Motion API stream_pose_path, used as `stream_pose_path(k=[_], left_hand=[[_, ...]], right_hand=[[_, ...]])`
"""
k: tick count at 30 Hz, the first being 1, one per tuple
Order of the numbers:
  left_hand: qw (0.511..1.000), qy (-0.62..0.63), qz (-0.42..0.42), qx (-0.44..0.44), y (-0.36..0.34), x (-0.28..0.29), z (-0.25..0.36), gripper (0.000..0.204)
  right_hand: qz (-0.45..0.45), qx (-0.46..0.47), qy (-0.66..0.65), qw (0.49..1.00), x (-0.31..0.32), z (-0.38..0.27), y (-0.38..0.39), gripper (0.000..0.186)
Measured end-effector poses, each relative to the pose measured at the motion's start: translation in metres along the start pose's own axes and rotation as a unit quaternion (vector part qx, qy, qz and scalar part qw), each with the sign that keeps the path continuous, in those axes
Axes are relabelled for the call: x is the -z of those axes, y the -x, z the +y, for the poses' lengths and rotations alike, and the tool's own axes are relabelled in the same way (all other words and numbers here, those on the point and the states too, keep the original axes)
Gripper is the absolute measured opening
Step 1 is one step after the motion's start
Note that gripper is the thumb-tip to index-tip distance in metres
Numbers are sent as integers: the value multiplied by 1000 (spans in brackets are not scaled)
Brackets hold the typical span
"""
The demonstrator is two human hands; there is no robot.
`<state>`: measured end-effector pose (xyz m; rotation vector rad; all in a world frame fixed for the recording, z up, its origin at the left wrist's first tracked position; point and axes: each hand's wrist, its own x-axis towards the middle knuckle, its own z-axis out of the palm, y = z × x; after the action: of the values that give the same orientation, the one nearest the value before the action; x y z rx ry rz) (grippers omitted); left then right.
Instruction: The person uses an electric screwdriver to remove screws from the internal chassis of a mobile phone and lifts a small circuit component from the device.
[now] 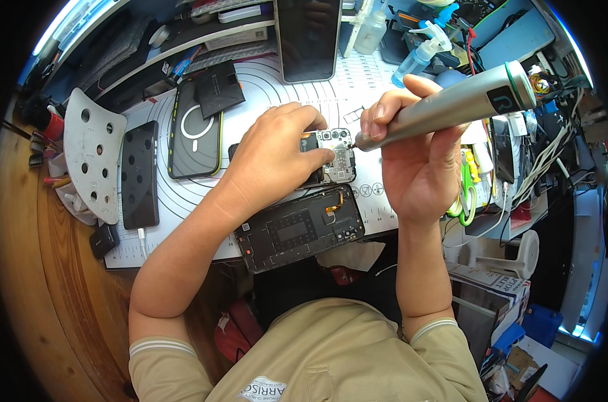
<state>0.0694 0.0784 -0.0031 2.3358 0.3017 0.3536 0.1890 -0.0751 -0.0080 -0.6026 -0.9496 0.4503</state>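
My left hand (274,151) grips an opened smartphone (339,167) lying on the printed white mat (196,226), fingers curled over its top and thumb resting near the circuit board. My right hand (418,161) holds a thick silver electric screwdriver (464,100) tilted, its tip at the phone's board near the camera module. Just below the phone lies a detached black back panel (284,234) with a small orange flex cable. The part of the phone under my left hand is hidden.
Left: a dark phone (139,181), black-rimmed case (183,151), dark pouch (220,90) and curved holed plate (93,151). Back: shelves (237,40), upright phone (304,37), spray bottle (411,63). Right: green scissors (468,204), cables and clutter. The mat's front edge is below the back panel.
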Motion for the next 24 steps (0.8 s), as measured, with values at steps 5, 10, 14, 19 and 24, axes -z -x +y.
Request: stream_pose_path(k=[5, 10, 14, 19, 24], left_hand=[[1000, -5, 0, 2, 0, 1, 0, 35], [1000, -5, 7, -9, 0, 0, -1, 35], [1000, 0, 8, -2, 1, 0, 0, 36], [1000, -6, 21, -22, 1, -2, -1, 35], [1000, -3, 12, -9, 1, -2, 0, 37]], right_hand=[[-14, -8, -7, 1000, 4, -1, 0, 62], [-28, -15, 8, 999, 2, -1, -3, 63], [-82, -38, -35, 995, 6, -5, -7, 61], [-59, -55, -54, 995, 8, -5, -1, 59], [-57, -28, -65, 996, 16, 3, 8, 48]])
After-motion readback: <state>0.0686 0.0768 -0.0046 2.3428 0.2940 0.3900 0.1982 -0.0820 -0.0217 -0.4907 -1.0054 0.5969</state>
